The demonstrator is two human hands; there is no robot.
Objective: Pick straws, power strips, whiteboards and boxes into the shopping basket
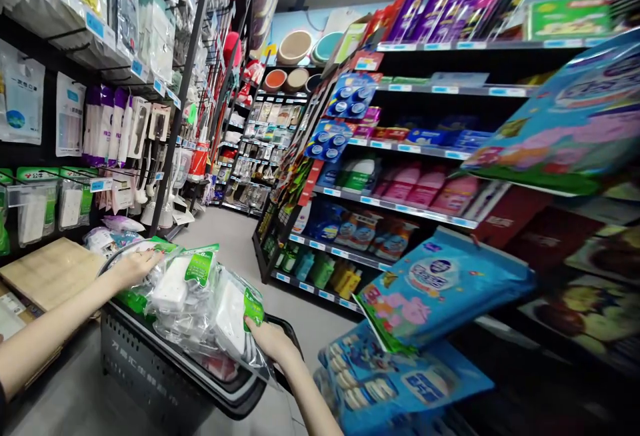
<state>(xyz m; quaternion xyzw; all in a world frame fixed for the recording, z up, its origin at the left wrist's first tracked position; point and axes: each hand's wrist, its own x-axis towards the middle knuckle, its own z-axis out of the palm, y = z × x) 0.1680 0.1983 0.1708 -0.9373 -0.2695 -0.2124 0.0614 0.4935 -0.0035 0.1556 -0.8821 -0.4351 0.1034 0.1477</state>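
Observation:
A dark plastic shopping basket (pixel 150 369) sits low in front of me, piled with clear plastic packets (pixel 200 296) that have green labels and white items inside. My left hand (pixel 133 266) rests on the far left end of the pile, its fingers curled over a packet. My right hand (pixel 270 339) grips the near right packet by its green-labelled edge, just above the basket's rim.
A shop aisle runs ahead, with pegboard racks of hanging packets (pixel 100 123) on the left and shelves of bottles and boxes (pixel 400 189) on the right. Blue flat packs (pixel 440 289) jut out at the right, close to my right arm. A cardboard box (pixel 50 273) lies at left.

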